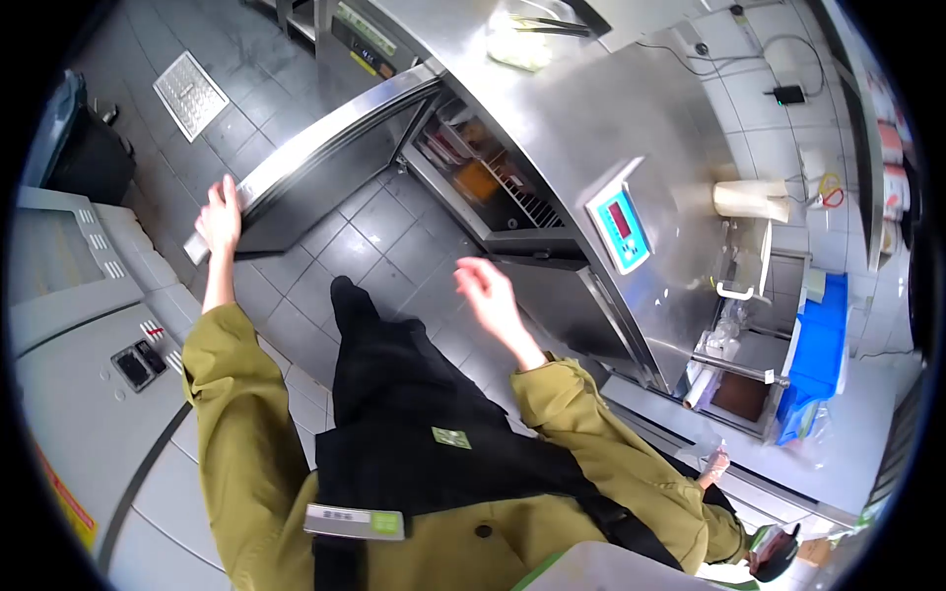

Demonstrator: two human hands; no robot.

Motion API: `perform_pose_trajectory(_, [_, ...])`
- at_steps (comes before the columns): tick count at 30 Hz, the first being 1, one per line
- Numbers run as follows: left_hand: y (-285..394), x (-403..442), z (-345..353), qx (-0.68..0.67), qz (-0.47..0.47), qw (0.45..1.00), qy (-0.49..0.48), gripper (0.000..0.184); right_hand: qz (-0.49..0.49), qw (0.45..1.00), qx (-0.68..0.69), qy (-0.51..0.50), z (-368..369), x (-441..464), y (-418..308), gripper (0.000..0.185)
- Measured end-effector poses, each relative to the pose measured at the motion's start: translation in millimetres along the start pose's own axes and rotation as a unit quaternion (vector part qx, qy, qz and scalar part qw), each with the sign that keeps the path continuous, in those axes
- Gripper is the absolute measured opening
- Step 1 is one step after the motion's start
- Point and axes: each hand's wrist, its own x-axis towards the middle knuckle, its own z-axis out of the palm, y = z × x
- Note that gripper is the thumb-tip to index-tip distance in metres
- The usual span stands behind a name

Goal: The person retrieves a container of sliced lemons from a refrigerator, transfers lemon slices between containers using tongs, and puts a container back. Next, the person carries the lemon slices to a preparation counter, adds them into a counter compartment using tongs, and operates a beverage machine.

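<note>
The undercounter fridge door (325,128) stands swung open on the left, its steel edge toward me. My left hand (221,219) grips the free end of this door, fingers over its edge. Inside the open fridge compartment (483,167) are a wire rack and several containers, one with orange contents; their details are too dim to tell. My right hand (488,294) hovers over the floor in front of the counter, holding nothing, its fingers stretched out and a little apart. A second fridge door (567,305), closed, is nearest to it.
A blue digital scale (619,229) and a bag of pale food (530,39) with tongs lie on the steel counter (591,118). Blue cloth (820,340) hangs beside the sink. A co-worker's gloved hand (717,463) shows at lower right. A white machine (89,325) stands left.
</note>
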Motion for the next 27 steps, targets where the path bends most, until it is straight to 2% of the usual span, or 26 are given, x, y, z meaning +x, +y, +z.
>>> perform_pose_trajectory(2, [-1.2,31.8,-4.8,0.047,0.059,0.997,0.027,0.063,-0.041,0.987,-0.135,-0.08,35.6,10.8,-0.3,0.028])
perform_pose_trajectory(4, [4.3,59.7,-10.4,0.049,0.08,0.995,0.034,0.062,0.023,0.976,-0.16,-0.145,63.5,25.6,15.5,0.03])
perform_pose_trajectory(8, [2.0,110.2,-5.0,0.067,0.138,0.985,0.083,0.06,0.088,0.949,-0.256,-0.162,81.5,46.4,103.4,0.03])
perform_pose_trajectory(10, [1.1,126.4,-8.0,0.095,0.163,0.981,0.049,0.059,0.216,0.947,-0.196,-0.132,73.6,45.3,138.6,0.027])
perform_pose_trajectory(12, [0.2,139.1,-4.9,0.086,0.178,0.977,0.08,0.058,0.306,0.94,-0.131,-0.081,64.2,38.5,159.4,0.026])
perform_pose_trajectory(14, [4.4,146.9,-8.1,0.123,0.163,0.978,0.037,0.057,0.33,0.933,-0.123,-0.079,56.0,28.2,180.8,0.024])
perform_pose_trajectory(16, [0.7,151.4,-1.5,0.077,0.194,0.972,0.104,0.055,0.326,0.935,-0.116,-0.077,51.1,14.8,196.6,0.023])
perform_pose_trajectory(18, [0.4,150.1,1.9,0.109,0.161,0.971,0.138,0.051,0.288,0.948,-0.109,-0.08,49.1,8.5,209.7,0.021])
perform_pose_trajectory(19, [-5.1,151.2,11.7,0.104,0.168,0.961,0.195,0.048,0.3,0.942,-0.115,-0.096,47.2,10.6,216.4,0.021])
perform_pose_trajectory(20, [-6.5,150.6,14.1,0.101,0.139,0.965,0.198,0.046,0.311,0.936,-0.121,-0.11,42.2,12.5,221.0,0.02])
perform_pose_trajectory(22, [-16.9,153.9,22.8,0.056,0.147,0.958,0.239,0.05,0.342,0.921,-0.135,-0.125,31.0,14.0,235.8,0.02])
perform_pose_trajectory(25, [-34.9,165.5,33.1,0.11,0.066,0.955,0.266,0.067,0.372,0.905,-0.161,-0.128,20.1,30.1,264.3,0.021])
perform_pose_trajectory(26, [-52.1,178.9,39.6,0.111,0.178,0.921,0.33,0.063,0.369,0.907,-0.165,-0.121,19.0,37.1,270.2,0.021])
perform_pose_trajectory(27, [-49.1,186.6,42.8,0.12,0.236,0.893,0.365,0.058,0.365,0.908,-0.169,-0.113,17.8,44.1,276.2,0.021])
